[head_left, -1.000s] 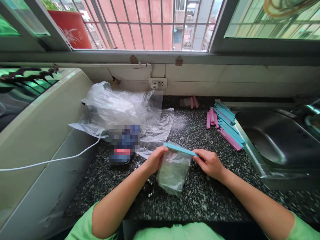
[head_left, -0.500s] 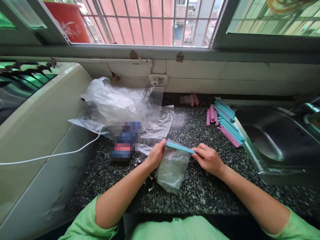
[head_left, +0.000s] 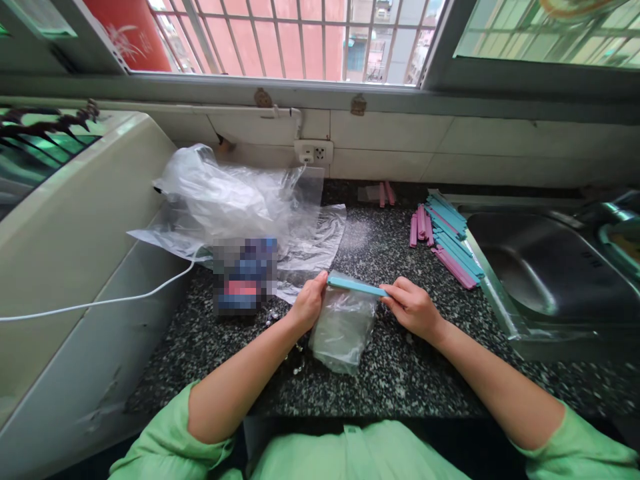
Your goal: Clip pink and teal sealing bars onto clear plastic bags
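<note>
A blue bag sealing clip [head_left: 357,287] lies across the top of a clear plastic bag [head_left: 343,333], a strip of film showing above it. My left hand [head_left: 311,301] is closed at the clip's left end, pinching it together with the bag's corner. At the other end, my right hand [head_left: 411,307] pinches the clip's tip between thumb and fingers. The bag hangs down toward me over the dark speckled counter [head_left: 400,380]; whether anything is inside cannot be made out. A small beaded string [head_left: 299,368] lies partly hidden by my left forearm.
Loose clear plastic bags [head_left: 225,193] pile at the back left, beside a blurred-out object [head_left: 245,280] and a white cable [head_left: 125,301]. Blue and pink clips [head_left: 453,237] lie heaped by the steel sink [head_left: 530,267]. Two pink clips [head_left: 386,194] rest near the wall.
The whole view has shifted slightly. Both hands keep their hold on the clip, which sits a little more level across the bag.
</note>
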`<state>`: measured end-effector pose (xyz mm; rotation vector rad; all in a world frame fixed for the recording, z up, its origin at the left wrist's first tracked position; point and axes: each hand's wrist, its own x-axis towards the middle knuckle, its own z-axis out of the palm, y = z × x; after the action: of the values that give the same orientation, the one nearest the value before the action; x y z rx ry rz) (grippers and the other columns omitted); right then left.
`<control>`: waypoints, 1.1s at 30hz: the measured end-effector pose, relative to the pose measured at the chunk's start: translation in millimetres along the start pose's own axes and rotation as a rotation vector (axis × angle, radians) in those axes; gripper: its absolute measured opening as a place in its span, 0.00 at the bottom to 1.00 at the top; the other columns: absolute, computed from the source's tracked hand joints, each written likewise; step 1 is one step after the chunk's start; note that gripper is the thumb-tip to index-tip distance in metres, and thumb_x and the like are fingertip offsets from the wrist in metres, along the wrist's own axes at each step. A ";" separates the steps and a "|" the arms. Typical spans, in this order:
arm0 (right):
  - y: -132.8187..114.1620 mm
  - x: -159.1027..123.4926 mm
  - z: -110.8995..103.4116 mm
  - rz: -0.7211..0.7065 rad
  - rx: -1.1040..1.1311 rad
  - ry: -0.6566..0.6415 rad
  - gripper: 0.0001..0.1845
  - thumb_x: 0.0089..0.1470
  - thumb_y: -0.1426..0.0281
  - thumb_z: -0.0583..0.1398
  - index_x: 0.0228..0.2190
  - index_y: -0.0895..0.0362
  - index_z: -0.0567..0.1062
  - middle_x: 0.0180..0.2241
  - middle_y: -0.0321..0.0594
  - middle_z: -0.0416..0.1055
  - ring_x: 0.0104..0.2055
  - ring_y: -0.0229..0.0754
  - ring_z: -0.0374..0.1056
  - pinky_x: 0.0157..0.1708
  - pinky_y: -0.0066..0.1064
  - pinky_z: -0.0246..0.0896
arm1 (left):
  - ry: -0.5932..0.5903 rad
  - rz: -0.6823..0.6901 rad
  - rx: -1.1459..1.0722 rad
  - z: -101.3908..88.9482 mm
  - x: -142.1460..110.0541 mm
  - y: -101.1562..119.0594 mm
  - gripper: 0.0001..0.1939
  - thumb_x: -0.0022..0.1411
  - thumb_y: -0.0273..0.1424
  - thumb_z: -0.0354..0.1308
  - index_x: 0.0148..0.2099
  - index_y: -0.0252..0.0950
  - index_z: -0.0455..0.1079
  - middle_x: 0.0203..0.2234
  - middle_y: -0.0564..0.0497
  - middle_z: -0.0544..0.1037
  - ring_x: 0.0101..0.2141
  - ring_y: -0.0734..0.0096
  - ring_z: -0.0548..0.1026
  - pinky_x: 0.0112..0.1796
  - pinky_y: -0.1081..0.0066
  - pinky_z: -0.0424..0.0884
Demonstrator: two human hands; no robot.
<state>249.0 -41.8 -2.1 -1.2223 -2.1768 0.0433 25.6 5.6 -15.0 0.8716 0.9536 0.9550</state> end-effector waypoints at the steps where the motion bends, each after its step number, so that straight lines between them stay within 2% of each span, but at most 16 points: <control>1: 0.3 0.1 0.0 -0.002 0.003 0.004 0.09 0.56 0.72 0.54 0.38 0.58 0.72 0.25 0.38 0.64 0.27 0.37 0.63 0.27 0.27 0.63 | -0.002 0.002 -0.014 -0.2 0.4 -0.7 0.18 0.53 0.44 0.53 0.22 0.34 0.67 0.16 0.55 0.70 0.19 0.73 0.64 0.24 0.73 0.61; 9: 0.9 1.4 -2.4 -0.026 0.010 0.036 0.09 0.55 0.72 0.55 0.39 0.57 0.72 0.25 0.38 0.63 0.27 0.37 0.63 0.27 0.27 0.63 | -0.025 -0.006 -0.056 2.4 -0.9 0.9 0.18 0.51 0.44 0.53 0.23 0.34 0.67 0.15 0.54 0.69 0.20 0.72 0.66 0.25 0.73 0.62; 17: 0.0 2.7 -3.7 -0.021 0.015 0.062 0.10 0.55 0.73 0.55 0.39 0.58 0.72 0.25 0.38 0.62 0.26 0.36 0.62 0.25 0.26 0.62 | 0.000 -0.003 -0.140 8.4 -3.6 2.9 0.18 0.47 0.45 0.56 0.22 0.34 0.66 0.15 0.56 0.69 0.20 0.73 0.66 0.24 0.74 0.62; 22: 1.0 1.4 -2.0 -0.002 0.027 0.057 0.10 0.55 0.73 0.55 0.39 0.57 0.73 0.25 0.38 0.63 0.26 0.36 0.63 0.25 0.27 0.62 | -0.019 0.000 -0.103 7.2 -3.6 3.4 0.19 0.48 0.46 0.55 0.22 0.34 0.66 0.15 0.55 0.70 0.21 0.74 0.66 0.27 0.73 0.63; 27: 1.1 2.1 -1.7 0.025 0.041 0.063 0.11 0.55 0.71 0.55 0.41 0.55 0.73 0.25 0.38 0.63 0.26 0.36 0.63 0.25 0.27 0.63 | 0.039 0.000 -0.060 5.9 -3.2 2.7 0.19 0.48 0.46 0.55 0.22 0.35 0.65 0.15 0.55 0.69 0.21 0.72 0.66 0.27 0.73 0.62; 33: -0.2 4.9 -1.7 0.061 0.068 0.106 0.10 0.54 0.71 0.56 0.39 0.55 0.74 0.25 0.37 0.63 0.25 0.36 0.63 0.25 0.27 0.63 | 0.068 0.010 -0.122 7.8 -1.8 3.1 0.17 0.47 0.45 0.56 0.23 0.35 0.65 0.16 0.57 0.69 0.21 0.74 0.66 0.26 0.74 0.63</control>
<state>247.9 -38.5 1.8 -1.2250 -2.0307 0.0765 31.6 3.6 -9.1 0.7459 0.9400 1.0459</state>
